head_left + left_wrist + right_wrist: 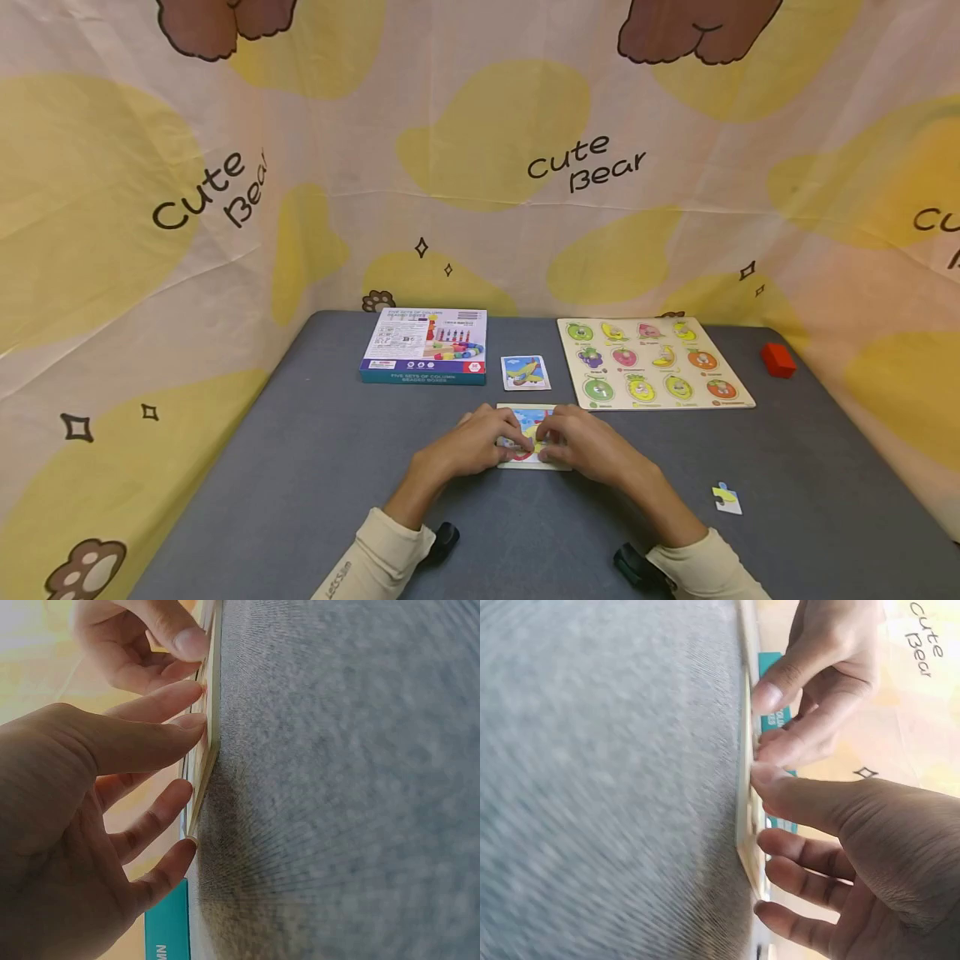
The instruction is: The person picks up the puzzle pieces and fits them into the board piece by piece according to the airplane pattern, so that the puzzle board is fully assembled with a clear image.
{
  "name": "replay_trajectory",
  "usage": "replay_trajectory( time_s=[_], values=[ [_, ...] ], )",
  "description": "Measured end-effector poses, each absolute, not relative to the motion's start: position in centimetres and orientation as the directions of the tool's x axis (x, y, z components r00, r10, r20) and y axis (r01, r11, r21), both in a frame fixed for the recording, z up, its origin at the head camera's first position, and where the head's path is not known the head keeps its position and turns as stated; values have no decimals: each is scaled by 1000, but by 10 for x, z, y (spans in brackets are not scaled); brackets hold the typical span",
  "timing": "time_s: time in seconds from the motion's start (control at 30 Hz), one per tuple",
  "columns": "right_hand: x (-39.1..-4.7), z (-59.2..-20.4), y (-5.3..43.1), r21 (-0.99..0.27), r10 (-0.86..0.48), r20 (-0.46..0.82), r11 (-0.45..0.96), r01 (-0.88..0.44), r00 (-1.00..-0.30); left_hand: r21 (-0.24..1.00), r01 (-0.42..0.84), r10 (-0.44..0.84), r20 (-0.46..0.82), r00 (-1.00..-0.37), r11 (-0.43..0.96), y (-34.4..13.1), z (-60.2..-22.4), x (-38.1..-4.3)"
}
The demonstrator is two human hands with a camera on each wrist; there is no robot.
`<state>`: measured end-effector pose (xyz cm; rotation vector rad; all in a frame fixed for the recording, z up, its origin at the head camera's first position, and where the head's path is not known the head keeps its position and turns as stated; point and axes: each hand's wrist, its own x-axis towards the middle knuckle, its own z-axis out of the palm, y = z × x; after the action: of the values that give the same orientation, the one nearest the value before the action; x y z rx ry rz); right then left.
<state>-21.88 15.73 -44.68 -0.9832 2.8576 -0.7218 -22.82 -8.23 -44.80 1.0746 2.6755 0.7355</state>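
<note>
A small jigsaw board (534,467) with a pale frame and a colourful picture lies flat on the grey table. My left hand (480,439) is at its left side, thumb and forefinger tips on the picture; in the left wrist view its other fingers spread along the board's edge. From the right, my right hand (585,439) touches the picture with its fingertips, close to the left ones. No piece shows clearly in either hand, and the fingers hide much of the picture. A loose jigsaw piece (727,498), yellow, white and blue, lies to the right.
Behind the board lies a picture card (526,373) with a yellow plane. A boxed bead set (423,346) is at back left, a fruit board (656,364) at back right. A red block (778,360) stands near the table's right edge. Printed cloth hangs around the table.
</note>
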Motion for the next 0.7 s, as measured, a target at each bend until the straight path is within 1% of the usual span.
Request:
replay_trajectory(
  time_s=[0.2,0.37,0.53,0.7],
  values=[
    [-218,-440,170,-475,-599,95,675,-565,-795,489,612,688,33,-725,622,-83,-447,-227],
    [-212,-440,193,-461,-557,99,709,-534,-825,498,589,675,10,-737,636,-84,-448,-226],
    [-201,-437,221,-438,-510,139,738,-514,-849,499,591,675,16,-737,634,-84,-448,-225],
    [-188,-433,251,-455,-458,134,759,-465,-879,508,591,678,17,-735,627,-84,-449,-225]
  ],
)
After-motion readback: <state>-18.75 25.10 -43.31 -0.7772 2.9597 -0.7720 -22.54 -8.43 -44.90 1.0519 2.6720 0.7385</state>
